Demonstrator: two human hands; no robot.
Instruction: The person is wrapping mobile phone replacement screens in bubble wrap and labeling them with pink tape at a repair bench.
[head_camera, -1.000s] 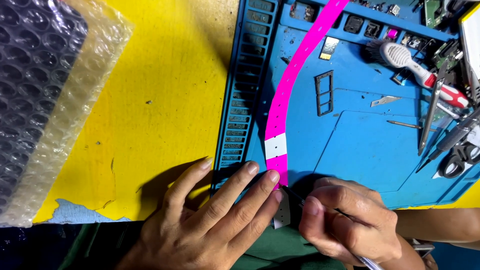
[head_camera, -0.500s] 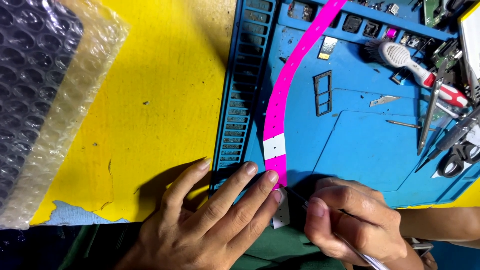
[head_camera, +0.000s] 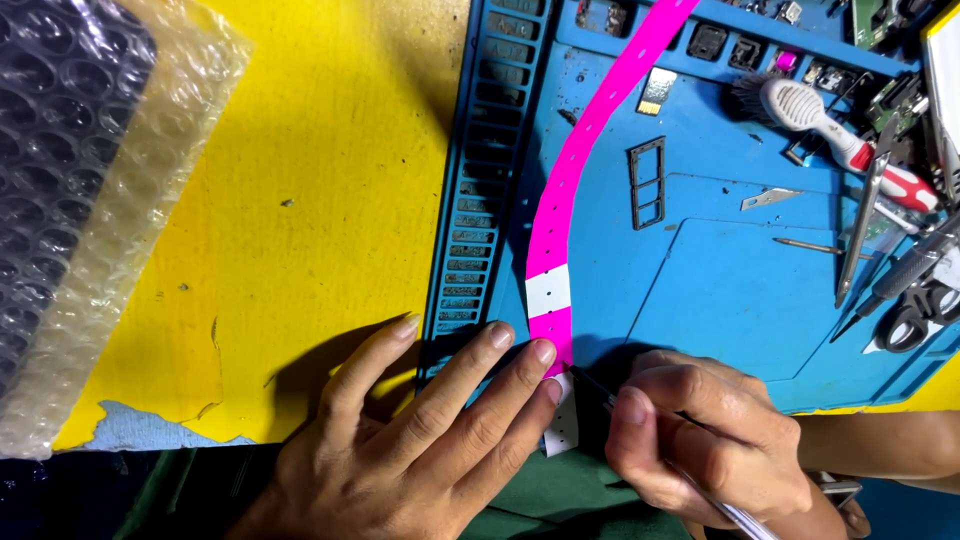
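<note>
The left hand (head_camera: 420, 450) lies flat at the near edge of the desk (head_camera: 300, 220), its fingers (head_camera: 470, 375) stretched out and loose, gripping nothing; the fingertips press down on the near end of a long pink perforated strip (head_camera: 570, 180), which curves away from the hands across a blue repair mat (head_camera: 720, 280) toward the far edge; a white patch sits on the strip just beyond the fingertips, and a white perforated end piece (head_camera: 562, 425) hangs off the near edge between the two hands; the right hand (head_camera: 710, 440) is curled tight around a thin metal tool (head_camera: 640, 440), most likely tweezers, whose tip meets the strip just beside the left fingertips; the mat's left border carries a column of small slotted compartments (head_camera: 480, 200); on the mat beyond the strip lie a dark card tray frame (head_camera: 648, 183), a small blade (head_camera: 768, 199) and a thin pin (head_camera: 805, 244); along the right side are a white brush with a red handle (head_camera: 830, 130), metal tweezers (head_camera: 860, 240) and black-handled scissors (head_camera: 915, 318); to the left, on the worn yellow desk surface, lie sheets of bubble wrap (head_camera: 80, 200), one dark and one clear, overlapping.
</note>
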